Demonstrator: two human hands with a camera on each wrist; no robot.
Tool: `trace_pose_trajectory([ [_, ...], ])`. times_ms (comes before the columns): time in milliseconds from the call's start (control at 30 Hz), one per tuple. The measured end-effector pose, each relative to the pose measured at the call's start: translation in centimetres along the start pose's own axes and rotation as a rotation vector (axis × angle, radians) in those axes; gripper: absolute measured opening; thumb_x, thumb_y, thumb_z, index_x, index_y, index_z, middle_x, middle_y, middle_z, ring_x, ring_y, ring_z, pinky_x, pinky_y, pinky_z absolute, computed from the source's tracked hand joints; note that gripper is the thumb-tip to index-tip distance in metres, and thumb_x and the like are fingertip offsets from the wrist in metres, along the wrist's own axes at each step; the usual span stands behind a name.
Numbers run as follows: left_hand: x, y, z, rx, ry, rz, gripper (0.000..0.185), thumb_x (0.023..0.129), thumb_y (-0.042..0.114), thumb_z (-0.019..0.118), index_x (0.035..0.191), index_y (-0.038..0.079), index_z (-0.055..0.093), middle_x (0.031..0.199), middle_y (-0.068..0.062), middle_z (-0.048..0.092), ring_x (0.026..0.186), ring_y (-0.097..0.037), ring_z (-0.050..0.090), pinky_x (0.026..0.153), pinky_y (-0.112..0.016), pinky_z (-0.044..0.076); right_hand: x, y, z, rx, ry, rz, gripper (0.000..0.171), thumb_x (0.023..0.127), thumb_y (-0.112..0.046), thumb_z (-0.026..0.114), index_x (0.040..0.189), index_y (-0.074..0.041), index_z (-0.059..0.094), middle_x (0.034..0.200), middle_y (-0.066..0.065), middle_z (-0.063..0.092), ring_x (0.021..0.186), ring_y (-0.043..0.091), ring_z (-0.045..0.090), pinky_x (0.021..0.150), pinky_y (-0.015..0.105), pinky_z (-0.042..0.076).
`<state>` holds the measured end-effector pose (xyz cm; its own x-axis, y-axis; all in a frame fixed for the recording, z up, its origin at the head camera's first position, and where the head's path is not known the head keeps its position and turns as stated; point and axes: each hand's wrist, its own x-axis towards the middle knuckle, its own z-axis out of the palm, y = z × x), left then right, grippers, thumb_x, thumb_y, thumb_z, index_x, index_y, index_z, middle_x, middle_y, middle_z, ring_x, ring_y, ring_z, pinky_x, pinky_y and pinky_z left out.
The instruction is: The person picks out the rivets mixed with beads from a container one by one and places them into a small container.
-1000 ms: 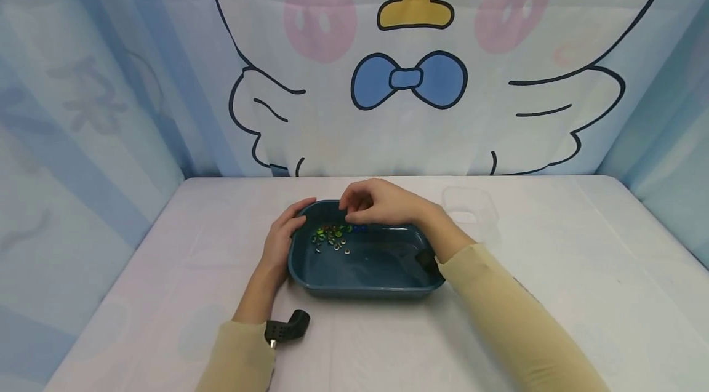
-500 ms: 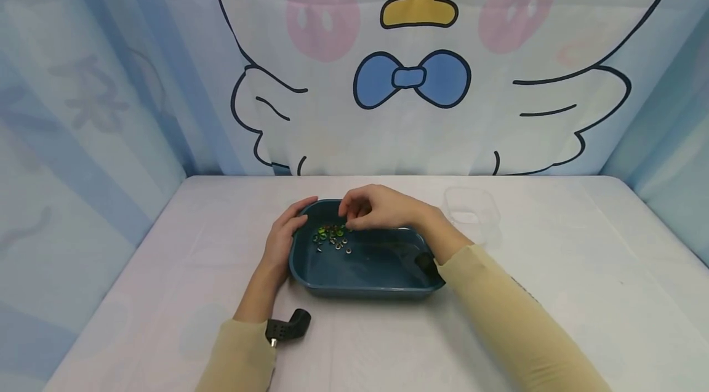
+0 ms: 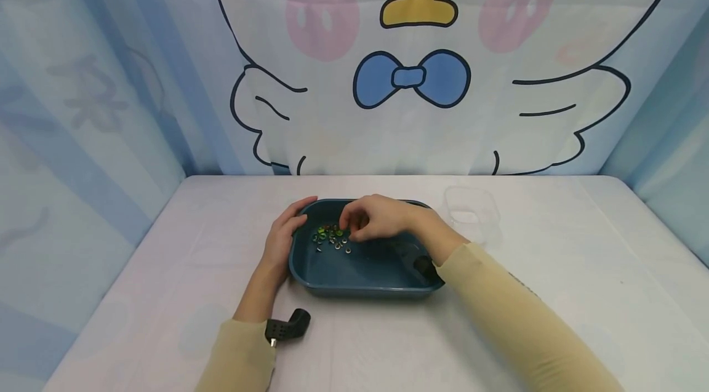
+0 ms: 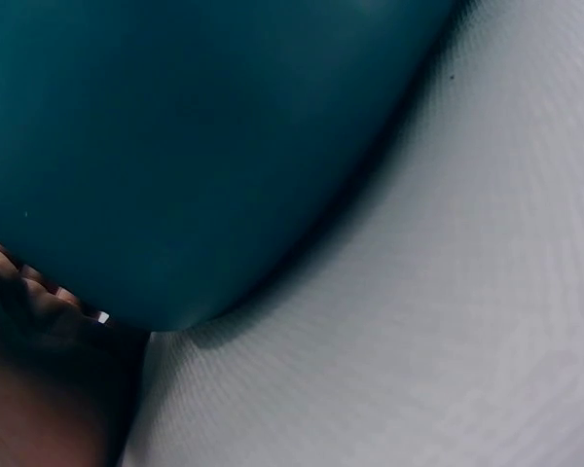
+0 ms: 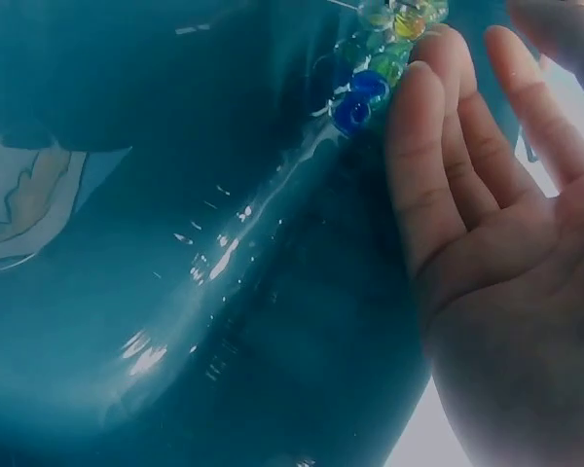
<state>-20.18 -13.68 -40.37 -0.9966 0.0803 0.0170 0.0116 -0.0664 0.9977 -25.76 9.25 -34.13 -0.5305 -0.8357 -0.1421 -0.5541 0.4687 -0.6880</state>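
Observation:
A teal tray (image 3: 360, 290) sits mid-table with several small coloured beads (image 3: 331, 238) heaped at its far left. My left hand (image 3: 293, 220) grips the tray's left rim, fingers curled round the far corner. The left wrist view shows only the tray's outer wall (image 4: 175, 146) and my fingers (image 4: 39, 331) against it. My right hand (image 3: 354, 229) reaches down into the tray. In the right wrist view its nearly straight fingers (image 5: 428, 165) touch the blue and green beads (image 5: 365, 92), with the thumb held apart. No bead is seen pinched.
A clear plastic container (image 3: 471, 210) stands just right of the tray, toward the back. The white table (image 3: 166, 269) is walled by a printed cloth backdrop (image 3: 410, 78) behind and at both sides.
My right hand has dropped from above the tray's far rim down into the tray, onto the beads. The left hand and tray have stayed put.

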Motion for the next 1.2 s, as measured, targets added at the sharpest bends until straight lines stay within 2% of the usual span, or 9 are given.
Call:
trace_pose_trajectory([
  [233,0.0,0.0,0.1,-0.005,0.003,0.003,0.046,0.104,0.011,0.033,0.146,0.005,0.05,0.153,-0.01,0.044,0.14,-0.025,0.038,0.118,-0.043,0.025,0.2,-0.1,0.2,-0.056,-0.033,0.01,0.023,0.091,-0.009,0.069,0.114,-0.005,0.068,0.091,-0.002,0.066,0.081,0.011,0.06,0.075,0.027,0.051],
  [667,-0.1,0.0,0.1,-0.019,0.0,-0.003,0.047,0.103,0.01,0.033,0.146,0.004,0.05,0.153,-0.011,0.044,0.141,-0.025,0.038,0.118,-0.042,0.024,0.4,0.0,0.8,-0.068,-0.085,0.055,0.018,0.092,-0.01,0.071,0.11,-0.01,0.07,0.088,-0.004,0.064,0.078,0.01,0.058,0.071,0.025,0.05],
  [900,-0.2,0.1,0.1,-0.019,0.007,0.002,0.046,0.103,0.01,0.034,0.147,0.003,0.049,0.153,-0.011,0.044,0.141,-0.025,0.038,0.118,-0.041,0.026,0.7,0.3,1.1,-0.067,-0.096,0.028,0.014,0.091,-0.009,0.073,0.106,-0.009,0.07,0.083,-0.005,0.063,0.076,0.009,0.058,0.072,0.025,0.049],
  [1200,-0.2,0.2,0.0,-0.02,0.0,-0.006,0.046,0.104,0.01,0.034,0.147,0.003,0.049,0.153,-0.011,0.044,0.141,-0.026,0.037,0.118,-0.042,0.025,0.9,-0.1,1.2,-0.121,-0.108,0.036,0.011,0.092,-0.011,0.073,0.103,-0.01,0.07,0.083,-0.006,0.062,0.075,0.008,0.057,0.071,0.023,0.049],
])
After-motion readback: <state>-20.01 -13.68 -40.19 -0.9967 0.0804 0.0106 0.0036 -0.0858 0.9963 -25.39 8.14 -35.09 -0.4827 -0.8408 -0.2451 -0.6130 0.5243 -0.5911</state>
